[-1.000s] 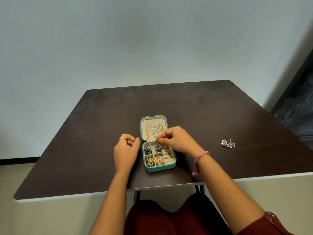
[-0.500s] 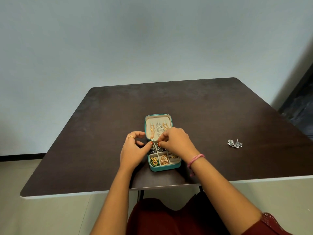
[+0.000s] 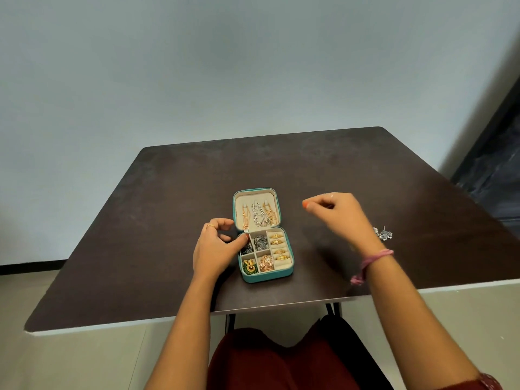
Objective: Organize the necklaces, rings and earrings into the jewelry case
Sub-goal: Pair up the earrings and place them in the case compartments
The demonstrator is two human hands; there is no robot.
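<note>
Since half a second ago the right hand (image 3: 336, 213) has left the jewelry case (image 3: 264, 250) and swung out to the right, above the worktop (image 3: 168, 220); its fingers are loosely curled and nothing shows between them, so its grip reads as released and empty. The left hand (image 3: 216, 247) has stayed at the case's left edge, thumb tip touching the rim by the upper-left compartment, fingers bent but not closed on anything that can be seen. The case lies open near the worktop's front edge, lid laid back away from the person with the necklaces (image 3: 260, 213) hung inside it, and the tray filled: gold rings (image 3: 278, 246) in the right column, dark earrings in the two upper compartments, a green-and-gold pair and a rose-gold piece in the lower ones. One thing is left outside: the silver earrings (image 3: 383, 234), lying on the worktop well to the right of the case, partly hidden behind the right wrist. They lie to the right of the right hand and nearer the person, so the hand has overshot them in depth and would have to draw back and outward to reach them. The right hand is far the nearer; the left would have to cross the case. The cluster is too small to read a long axis, though a post sticks up from it.
</note>
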